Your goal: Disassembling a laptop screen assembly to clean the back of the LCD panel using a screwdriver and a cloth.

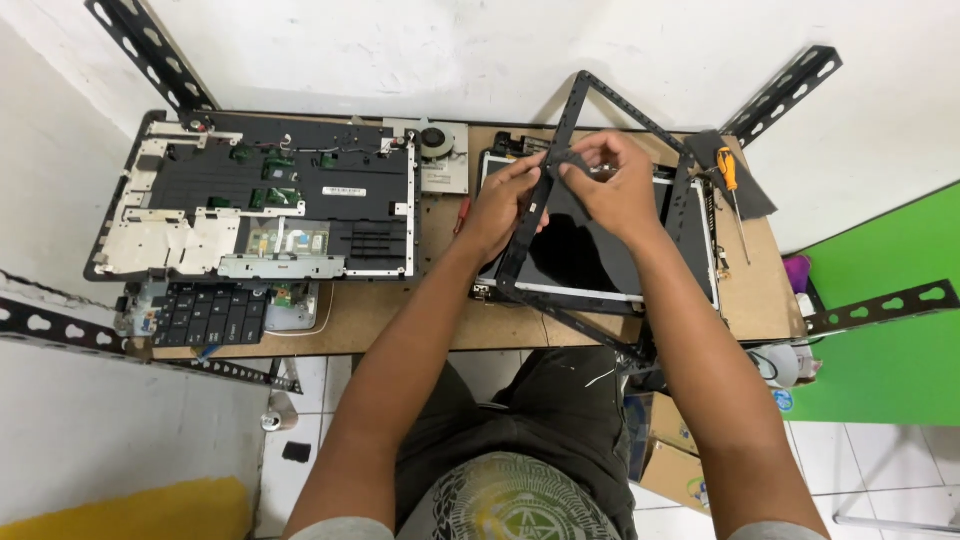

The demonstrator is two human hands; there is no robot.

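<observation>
both forearms reach up from the lap to a black screen bezel [590,200], lifted and tilted above the laptop screen panel [600,250] on the wooden table [440,310]. left hand [500,205] and right hand [610,185] pinch its left strip, fingers clamped on it. well apart at left lie an opened laptop base [270,195] and a keyboard [205,315]; an orange screwdriver [730,180] lies right

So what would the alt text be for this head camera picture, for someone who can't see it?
Seen from above, a person's left hand and right hand grip a thin black screen frame, lifted over a laptop screen on a wooden table. To the left lie an opened laptop base and a loose keyboard.
</observation>
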